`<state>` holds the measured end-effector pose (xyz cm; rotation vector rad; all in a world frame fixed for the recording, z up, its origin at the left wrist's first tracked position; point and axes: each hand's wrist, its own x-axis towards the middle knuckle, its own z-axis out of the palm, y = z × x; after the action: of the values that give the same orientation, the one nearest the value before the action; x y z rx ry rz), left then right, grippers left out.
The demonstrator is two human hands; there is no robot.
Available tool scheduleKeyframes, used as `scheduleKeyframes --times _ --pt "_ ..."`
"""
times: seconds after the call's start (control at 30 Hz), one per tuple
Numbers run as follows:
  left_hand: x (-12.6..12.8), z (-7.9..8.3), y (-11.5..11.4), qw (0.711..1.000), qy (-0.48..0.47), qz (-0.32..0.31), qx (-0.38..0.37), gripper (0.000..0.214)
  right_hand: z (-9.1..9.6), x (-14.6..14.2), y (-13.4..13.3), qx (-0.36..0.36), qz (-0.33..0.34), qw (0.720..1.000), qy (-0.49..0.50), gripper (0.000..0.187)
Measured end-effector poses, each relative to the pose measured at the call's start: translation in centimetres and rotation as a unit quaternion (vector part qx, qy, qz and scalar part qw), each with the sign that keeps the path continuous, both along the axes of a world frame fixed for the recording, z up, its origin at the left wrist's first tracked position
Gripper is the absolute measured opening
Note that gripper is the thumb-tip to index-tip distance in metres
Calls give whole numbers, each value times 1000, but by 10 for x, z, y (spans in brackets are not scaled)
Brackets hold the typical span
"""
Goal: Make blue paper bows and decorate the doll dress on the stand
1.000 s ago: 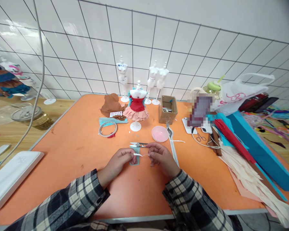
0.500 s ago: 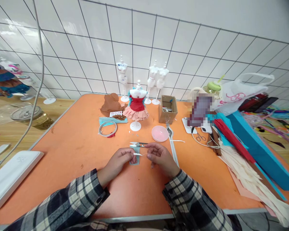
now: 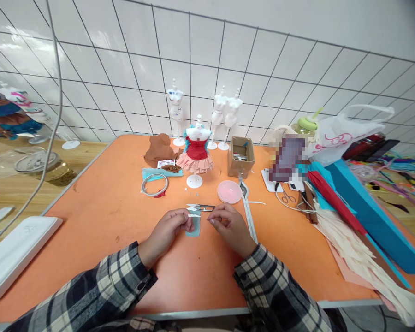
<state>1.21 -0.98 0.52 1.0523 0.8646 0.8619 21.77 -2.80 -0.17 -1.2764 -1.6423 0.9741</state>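
My left hand [image 3: 171, 233] is closed, pinching a small narrow white strip [image 3: 194, 216] that sticks out to the right past the fingertips. My right hand [image 3: 233, 230] is closed too, thumb and fingertips pressed together a short way to the right; whatever they hold is too fine to make out. Thread snips [image 3: 201, 207] lie just beyond the hands, their handle end close to my right fingers. Beneath and beside my left fingertips is a pale blue piece [image 3: 194, 228], flat on the orange table [image 3: 193, 281].
A doll-size dress form [image 3: 196, 147] wears a red top and pink skirt. Bare forms [image 3: 176, 108] stand behind it. Nearby are a pink dish [image 3: 230, 192], a cardboard box [image 3: 241, 161], a zipper [image 3: 249, 219] and a coiled ring [image 3: 154, 185]. Fabric [image 3: 359, 253] lies right; a white device [image 3: 24, 258] left.
My left hand has drawn slightly left and up with the white strip, which now sits higher. The gap between my hands is wider. The snips have stayed about where they were.
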Motion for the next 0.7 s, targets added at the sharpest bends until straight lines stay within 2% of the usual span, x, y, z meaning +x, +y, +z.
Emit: scheduleKeyframes --times 0.1,0.17,0.23,0.3,0.37,0.43,0.5,0.53,0.63,0.7 --pt "1 1 -1 1000 -19 13 -13 25 -1 0 0 -58 12 996 73 16" --pt "1 0 -1 1000 -16 14 -17 26 0 1 0 -123 17 981 151 24" --pt "0 -3 -1 1000 -8 7 -18 27 3 2 1 -188 12 952 242 32" --pt "0 -5 0 1000 8 -1 -10 27 7 4 1 -224 3 916 331 41" --pt "0 -5 0 999 40 -12 9 26 11 5 0 -230 8 888 399 50" --pt "1 -1 -1 994 97 -36 45 25 12 4 -1 -220 17 873 435 55" --pt "5 4 -5 978 169 -66 106 24 11 -2 -2 -201 9 876 438 55" --pt "8 6 -8 966 202 -76 143 23 9 -5 -3 -187 -7 887 423 56" --pt "16 10 -19 930 263 -105 233 21 2 -20 -5 -130 -76 939 308 57" --pt "20 10 -26 919 270 -118 262 20 -1 -28 -6 -93 -100 969 205 57"
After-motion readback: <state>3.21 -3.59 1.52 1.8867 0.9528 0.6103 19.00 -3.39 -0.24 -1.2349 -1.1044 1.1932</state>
